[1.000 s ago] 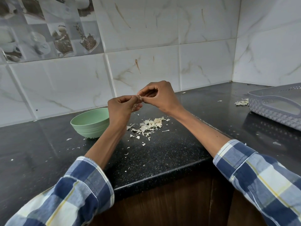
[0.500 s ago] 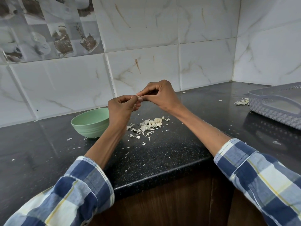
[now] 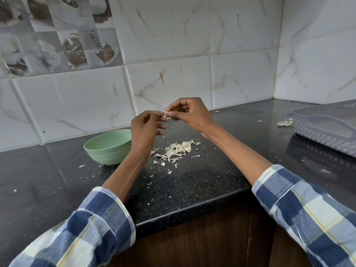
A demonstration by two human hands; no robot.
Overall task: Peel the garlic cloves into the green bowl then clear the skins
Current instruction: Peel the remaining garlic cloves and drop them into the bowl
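Above the black counter, my left hand point(image 3: 145, 130) and my right hand point(image 3: 189, 113) meet fingertip to fingertip and both pinch a small pale garlic clove point(image 3: 166, 115) with a bit of skin sticking out. Most of the clove is hidden by my fingers. The green bowl point(image 3: 107, 146) stands on the counter to the left of my left wrist; its inside is out of sight. Under my hands lies a heap of whitish garlic skins point(image 3: 177, 149), with loose flakes scattered toward the counter's front edge.
A grey perforated plastic basket point(image 3: 327, 126) sits at the right, with a small clump of skins point(image 3: 285, 123) beside its left end. The black counter point(image 3: 192, 185) forms a corner edge in front of me. Tiled walls close off the back and right.
My hands have shifted slightly; the left hand's lower fingers have loosened and spread, and a bit of pale skin now shows between the fingertips. The bowl and skins have not moved.
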